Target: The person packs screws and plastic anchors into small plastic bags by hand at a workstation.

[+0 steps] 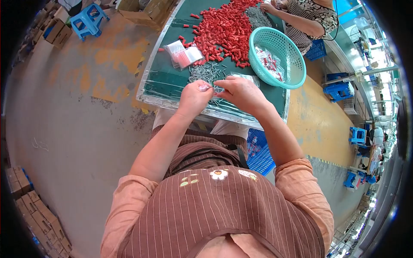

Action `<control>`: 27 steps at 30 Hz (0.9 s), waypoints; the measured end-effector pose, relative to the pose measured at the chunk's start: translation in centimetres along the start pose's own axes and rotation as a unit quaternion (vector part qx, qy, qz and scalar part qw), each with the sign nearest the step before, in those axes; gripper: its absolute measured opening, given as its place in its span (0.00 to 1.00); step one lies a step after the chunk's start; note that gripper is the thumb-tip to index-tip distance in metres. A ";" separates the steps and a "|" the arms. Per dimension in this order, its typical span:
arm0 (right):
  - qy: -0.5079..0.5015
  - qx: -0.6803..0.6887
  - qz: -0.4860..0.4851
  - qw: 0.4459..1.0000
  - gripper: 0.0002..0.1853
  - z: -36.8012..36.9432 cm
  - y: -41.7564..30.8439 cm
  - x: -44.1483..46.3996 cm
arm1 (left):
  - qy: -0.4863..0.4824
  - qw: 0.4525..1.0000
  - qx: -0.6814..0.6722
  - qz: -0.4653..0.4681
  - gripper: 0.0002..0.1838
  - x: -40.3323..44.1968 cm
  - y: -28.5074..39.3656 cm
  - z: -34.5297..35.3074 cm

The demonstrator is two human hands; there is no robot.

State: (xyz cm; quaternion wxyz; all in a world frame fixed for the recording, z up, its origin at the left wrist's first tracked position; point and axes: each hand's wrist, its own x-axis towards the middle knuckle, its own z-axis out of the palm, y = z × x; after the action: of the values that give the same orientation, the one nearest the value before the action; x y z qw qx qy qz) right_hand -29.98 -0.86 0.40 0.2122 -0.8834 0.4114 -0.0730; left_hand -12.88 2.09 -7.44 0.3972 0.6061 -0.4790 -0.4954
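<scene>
Over the near edge of the green table (165,81), my left hand (196,97) and my right hand (243,93) meet, both with fingers closed. A small clear plastic bag (204,87) shows at the fingers of my left hand, and my right fingertips touch its side. Just beyond the hands lies a pile of grey metal screws or pins (205,72). Behind it spreads a large heap of red plastic pieces (223,32). Stacked clear bags (186,56) lie left of the heap. A turquoise basket (297,64) at the right holds filled packets (269,63).
Across the table, a co-worker's arm (301,22) reaches over more grey pieces (258,18). A blue crate (261,157) stands below the table's near right edge. Blue stools (88,20) and cardboard boxes (144,13) stand on the floor at the upper left.
</scene>
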 end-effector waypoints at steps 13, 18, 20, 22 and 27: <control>0.213 0.150 -0.043 0.964 0.15 3.9 0.5 -2.0 | -0.066 0.989 -0.121 -0.047 0.04 -1.2 1.4 0.9; 0.209 0.192 0.005 0.959 0.15 3.8 0.8 -3.4 | -0.076 0.987 -0.136 -0.034 0.05 -1.5 1.1 0.9; 0.204 0.168 -0.022 0.964 0.13 3.3 1.3 -3.8 | -0.075 0.989 -0.124 -0.037 0.05 -1.6 1.4 1.0; 0.199 0.120 -0.047 0.972 0.10 3.0 1.2 -4.3 | -0.073 0.992 -0.094 -0.041 0.06 -1.9 2.2 1.1; 0.168 0.086 -0.066 0.980 0.05 2.5 0.8 -5.0 | -0.148 0.966 -0.210 -0.018 0.08 -2.4 2.5 1.3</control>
State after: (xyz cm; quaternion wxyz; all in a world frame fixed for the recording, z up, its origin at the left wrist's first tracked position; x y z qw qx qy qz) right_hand -33.03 3.25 -2.00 0.2103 -0.8621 0.3744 -0.2689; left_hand -14.71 3.85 -4.76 0.4313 0.4375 -0.4069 -0.6760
